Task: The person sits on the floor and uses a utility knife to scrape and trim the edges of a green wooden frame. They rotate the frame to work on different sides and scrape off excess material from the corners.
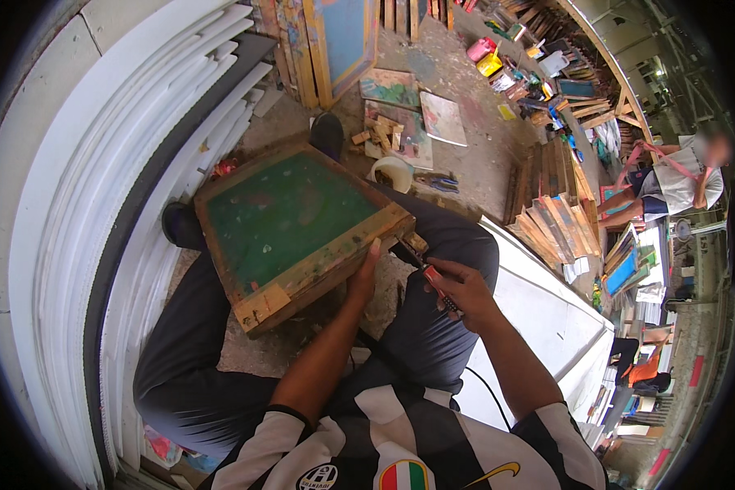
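Note:
A wooden screen-printing frame (335, 261) with green mesh rests tilted across my legs. My left hand (363, 282) grips its near right side, thumb up along the wood and the other fingers mostly hidden. My right hand (465, 296) is closed round a slim hand tool (430, 273) with a red and black handle; its exact kind is unclear. The tool's dark metal end points up and left at a small wood piece (416, 242) by the frame's right corner. Whether the tip touches the wood I cannot tell.
White sheets (73, 204) stand stacked along my left. A white panel (539, 327) lies right of my leg. Ahead are a white bucket (393, 174), blue-handled pliers (441, 182), wood offcuts (381, 133) and stacked frames (555, 216). Another person (678, 180) stands far right.

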Motion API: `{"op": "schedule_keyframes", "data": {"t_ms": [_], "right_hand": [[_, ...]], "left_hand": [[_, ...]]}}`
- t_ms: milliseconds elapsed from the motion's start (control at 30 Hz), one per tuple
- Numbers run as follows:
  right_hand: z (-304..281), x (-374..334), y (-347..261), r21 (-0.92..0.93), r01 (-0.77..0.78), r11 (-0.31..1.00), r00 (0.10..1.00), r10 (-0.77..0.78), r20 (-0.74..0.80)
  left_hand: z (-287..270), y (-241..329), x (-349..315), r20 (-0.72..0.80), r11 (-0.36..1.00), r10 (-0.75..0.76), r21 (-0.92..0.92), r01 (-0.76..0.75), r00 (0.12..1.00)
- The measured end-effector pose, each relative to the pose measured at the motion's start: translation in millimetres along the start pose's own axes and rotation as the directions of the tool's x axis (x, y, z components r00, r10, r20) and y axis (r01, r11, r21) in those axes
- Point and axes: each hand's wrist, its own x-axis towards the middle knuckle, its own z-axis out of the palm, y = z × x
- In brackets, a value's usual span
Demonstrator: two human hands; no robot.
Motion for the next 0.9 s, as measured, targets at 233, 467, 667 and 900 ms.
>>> {"op": "schedule_keyframes", "data": {"t_ms": [233, 467, 667, 900], "right_hand": [[-1, 16, -11, -0.28, 0.115, 0.953, 0.992, -0.126, -0.019], [-26, 41, -33, -0.125, -0.121, 0.985, 0.987, 0.132, 0.087], [-19, 43, -18, -0.434, 0.083, 0.897, 0.996, -0.066, 0.052], [-16, 46, -7, -0.818, 0.384, 0.428, 0.855, -0.499, 0.14]], "left_hand": [[4, 4, 8, -0.018, 0.981, -0.034, 0.189, 0.037, 0.999], [5, -13, 18, -0.003, 0.993, -0.036, 0.114, 0.037, 0.999], [5, -16, 18, -0.005, 0.999, -0.028, 0.03, 0.028, 1.0], [6, -22, 21, -0.001, 0.997, 0.034, -0.076, -0.034, 0.999]]}}
